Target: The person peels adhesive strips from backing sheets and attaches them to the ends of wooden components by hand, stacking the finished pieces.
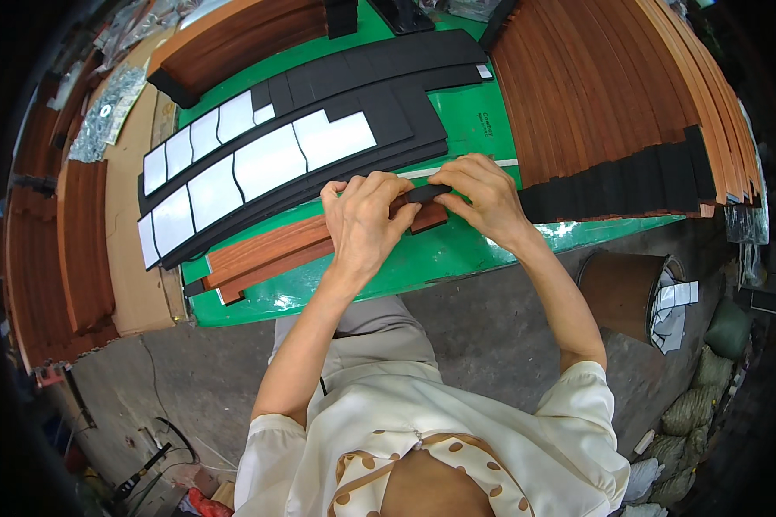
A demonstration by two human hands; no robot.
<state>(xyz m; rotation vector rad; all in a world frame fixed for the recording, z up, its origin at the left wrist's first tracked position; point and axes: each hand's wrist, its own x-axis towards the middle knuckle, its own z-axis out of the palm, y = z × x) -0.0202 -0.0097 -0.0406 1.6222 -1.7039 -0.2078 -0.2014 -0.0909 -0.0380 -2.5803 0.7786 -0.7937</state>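
Reddish-brown wooden slats lie at the front edge of the green table, with dark pieces at their ends. My left hand is closed around the upper slat near its right end. A short black foam strip bridges the gap between my hands at that end. The thumb and fingers of my right hand pinch the strip's far end. My left fingertips hide where strip and slat meet. Beyond my hands lie black foam sheets, partly covered by white backing paper.
A large stack of wooden slats with black ends fills the table's right side. More slats stand at the back and far left. Below the table's right edge, a brown bin holds white scraps. Cardboard borders the green tabletop.
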